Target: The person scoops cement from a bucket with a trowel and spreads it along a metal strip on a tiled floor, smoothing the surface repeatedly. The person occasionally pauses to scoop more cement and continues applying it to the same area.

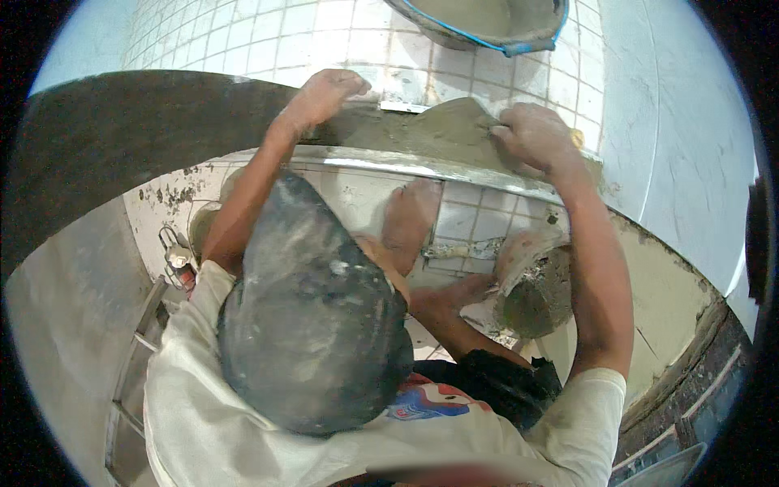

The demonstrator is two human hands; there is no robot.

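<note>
Our left hand (326, 97): fingers curled together, tiles (312, 49) just beyond. Right hand (537, 138), well apart: can't tell grip; mortar (450, 130) edge at fingertips.

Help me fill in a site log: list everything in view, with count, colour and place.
Bucket: one, dark with blue trim, top edge
Tiled surface: one, white, top
Wall: one, pale blue, right
Dark band: one, brown-black, curving down left
White piece: one, white, behind mortar
Mortar: one mound, grey, between hands
Ledge edge: one, whitish, below mortar
Crusted container: one, grey, left of right forearm
Barred frame: one, pale, lower left
Small unclear item: one, red and black, left of left elbow
Cap: one, black, centre
Shirt: one, off-white, bottom
Feet: two, bare, below ledge
Left hand: one, bare, mortar's left
Right hand: one, bare, mortar's right end
</note>
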